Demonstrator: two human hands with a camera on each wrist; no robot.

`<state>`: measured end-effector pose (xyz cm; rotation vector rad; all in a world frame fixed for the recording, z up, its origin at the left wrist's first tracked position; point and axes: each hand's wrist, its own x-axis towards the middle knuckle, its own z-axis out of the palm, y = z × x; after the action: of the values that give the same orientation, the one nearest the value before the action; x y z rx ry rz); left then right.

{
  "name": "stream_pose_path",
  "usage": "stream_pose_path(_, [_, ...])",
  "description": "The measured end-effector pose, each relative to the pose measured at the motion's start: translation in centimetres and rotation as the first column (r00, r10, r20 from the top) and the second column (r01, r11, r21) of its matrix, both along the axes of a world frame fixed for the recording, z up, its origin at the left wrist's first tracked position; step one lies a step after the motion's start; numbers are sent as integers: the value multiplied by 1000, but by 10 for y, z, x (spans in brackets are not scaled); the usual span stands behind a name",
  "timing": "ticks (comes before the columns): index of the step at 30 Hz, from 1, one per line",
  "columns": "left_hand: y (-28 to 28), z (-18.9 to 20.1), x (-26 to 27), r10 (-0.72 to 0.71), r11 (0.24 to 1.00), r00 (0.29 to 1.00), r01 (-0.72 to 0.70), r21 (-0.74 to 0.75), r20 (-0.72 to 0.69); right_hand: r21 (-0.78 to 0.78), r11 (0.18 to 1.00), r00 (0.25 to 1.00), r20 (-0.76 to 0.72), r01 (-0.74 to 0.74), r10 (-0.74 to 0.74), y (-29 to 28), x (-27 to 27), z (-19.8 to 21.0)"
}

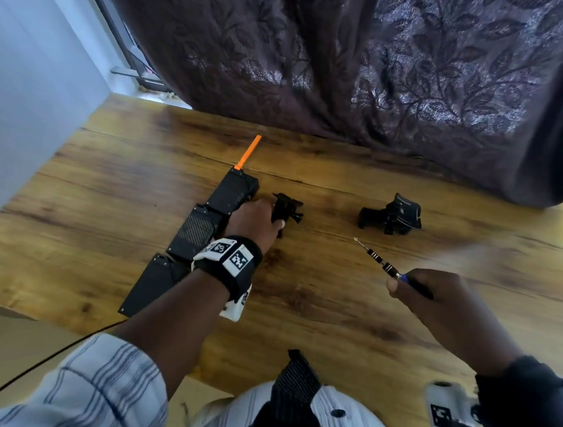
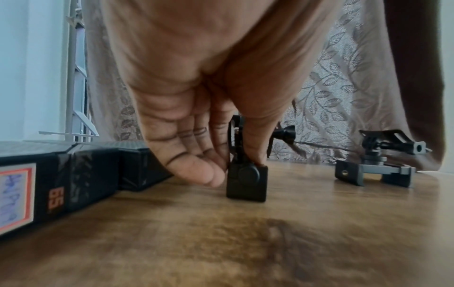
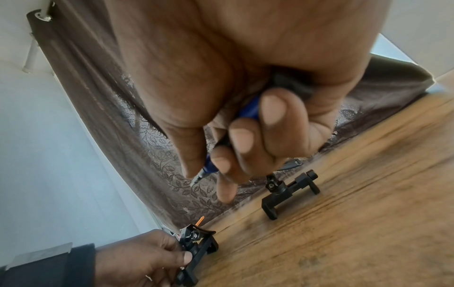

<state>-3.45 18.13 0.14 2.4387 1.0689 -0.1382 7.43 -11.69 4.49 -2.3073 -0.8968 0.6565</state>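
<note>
My left hand (image 1: 252,220) pinches the black plastic clamp (image 1: 287,207), 3 o'clock of the "65" box (image 2: 86,169); my right hand (image 1: 444,298) grips the screwdriver (image 1: 377,259).

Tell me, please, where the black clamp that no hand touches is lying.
In the head view the free black clamp lies on the wooden table, right of the held clamp, beyond the screwdriver tip, near the curtain.

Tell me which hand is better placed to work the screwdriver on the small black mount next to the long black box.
Right. The right hand grips the screwdriver, its tip pointing toward the mount, while the left hand is busy pinching that mount, holding it on end on the table.
</note>
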Motion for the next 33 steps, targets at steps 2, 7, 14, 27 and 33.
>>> stream_pose_path(2, [0,9,-4,-16,1000,998,17,12,-66,16,1000,999,-31,18,-18,-6,5,0])
stream_pose_path(7, [-38,37,-17,-111,994,989,109,-25,-93,67,974,963,-175,218,-203,-31,19,-4])
stream_pose_path(14, [-88,35,53,-386,913,917,396,-99,104,64,946,925,-239,319,-296,-70,24,-10])
stream_pose_path(27, [-90,-15,154,-525,835,831,545,79,-182,227,752,760,-412,620,-503,-128,47,-10])
stream_pose_path(33, [-95,-14,131,-433,881,901,419,-220,-16,253,824,848,-315,507,-426,-107,44,-18])
